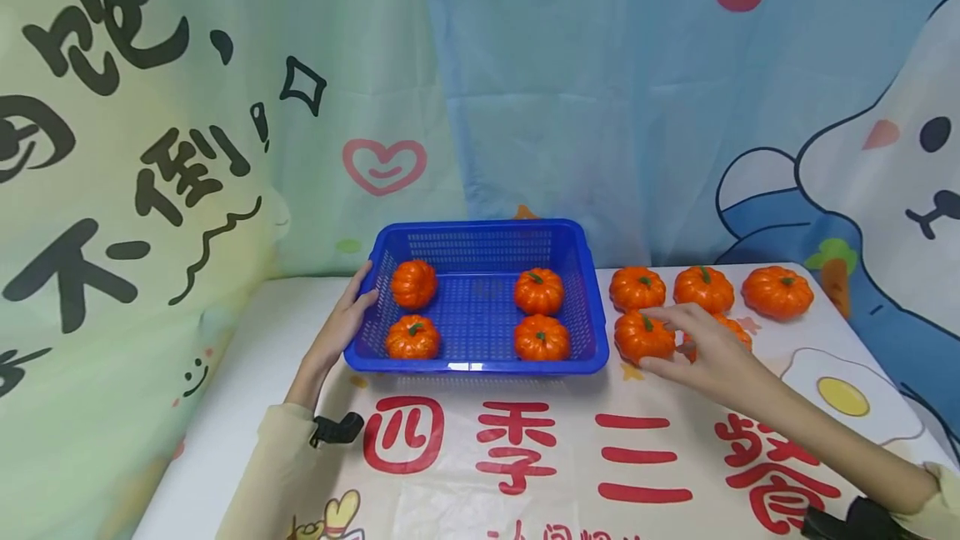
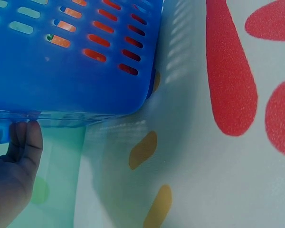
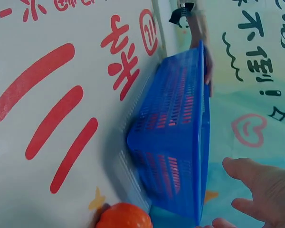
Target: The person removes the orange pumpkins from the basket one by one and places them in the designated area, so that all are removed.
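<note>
A blue plastic basket (image 1: 480, 367) stands at the middle of the table with several small orange pumpkins inside, two of them by its left wall. My left hand (image 1: 341, 323) holds the basket's left rim, the thumb at the rim and the fingers along the outside. In the left wrist view, the left fingertips (image 2: 33, 130) meet the basket wall. My right hand (image 1: 701, 348) hovers with spread fingers over a front pumpkin (image 1: 641, 338) right of the basket. The right wrist view shows a gap between this hand (image 3: 266, 192) and the pumpkin (image 3: 124, 217). Another pumpkin (image 1: 735, 332) is partly hidden behind the right hand.
Three pumpkins stand in the back row: one at the left (image 1: 637, 287), one in the middle (image 1: 703, 289) and one at the right (image 1: 777, 292). A printed cloth (image 1: 570, 448) with red characters covers the table. Behind it hangs a patterned curtain (image 1: 540, 123).
</note>
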Available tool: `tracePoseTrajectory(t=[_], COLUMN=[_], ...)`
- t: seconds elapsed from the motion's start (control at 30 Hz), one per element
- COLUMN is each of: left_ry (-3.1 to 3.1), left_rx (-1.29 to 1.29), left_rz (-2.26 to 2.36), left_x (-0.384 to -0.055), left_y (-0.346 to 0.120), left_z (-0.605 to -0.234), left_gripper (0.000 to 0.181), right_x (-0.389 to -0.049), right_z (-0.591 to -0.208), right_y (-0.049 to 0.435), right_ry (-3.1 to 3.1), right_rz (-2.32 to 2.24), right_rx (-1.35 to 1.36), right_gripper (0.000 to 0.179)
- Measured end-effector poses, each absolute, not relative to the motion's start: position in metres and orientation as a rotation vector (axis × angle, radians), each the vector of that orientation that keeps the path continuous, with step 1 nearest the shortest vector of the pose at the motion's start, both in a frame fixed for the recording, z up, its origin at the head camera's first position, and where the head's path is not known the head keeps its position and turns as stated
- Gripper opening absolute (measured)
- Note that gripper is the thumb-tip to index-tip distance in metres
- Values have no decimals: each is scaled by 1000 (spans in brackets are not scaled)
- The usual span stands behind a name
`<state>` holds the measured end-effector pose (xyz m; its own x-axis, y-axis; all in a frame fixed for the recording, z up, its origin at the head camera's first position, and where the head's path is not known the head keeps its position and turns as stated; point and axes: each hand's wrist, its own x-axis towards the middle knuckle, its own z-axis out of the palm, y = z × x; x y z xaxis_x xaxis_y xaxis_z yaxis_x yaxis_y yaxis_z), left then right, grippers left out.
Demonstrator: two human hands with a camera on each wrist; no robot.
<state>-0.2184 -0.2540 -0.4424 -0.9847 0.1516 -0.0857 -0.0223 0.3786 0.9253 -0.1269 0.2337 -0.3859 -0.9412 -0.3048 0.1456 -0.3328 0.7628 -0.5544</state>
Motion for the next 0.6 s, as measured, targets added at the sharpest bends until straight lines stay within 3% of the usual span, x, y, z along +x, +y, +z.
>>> tracePoseTrajectory(t=[0.27, 0.6], left_ry=[2457, 2482], left_rx=[93, 100], left_rz=[1628, 1643], left_x=[-208, -224], left_y=[-245, -259], left_z=[-419, -450], left_gripper=[59, 59], right_x=[-132, -163], right_z=[-379, -365], right_y=[205, 136], right_ry=[-2943, -2977], right_rz=[989, 830], right_rx=[602, 859], right_gripper=[55, 51])
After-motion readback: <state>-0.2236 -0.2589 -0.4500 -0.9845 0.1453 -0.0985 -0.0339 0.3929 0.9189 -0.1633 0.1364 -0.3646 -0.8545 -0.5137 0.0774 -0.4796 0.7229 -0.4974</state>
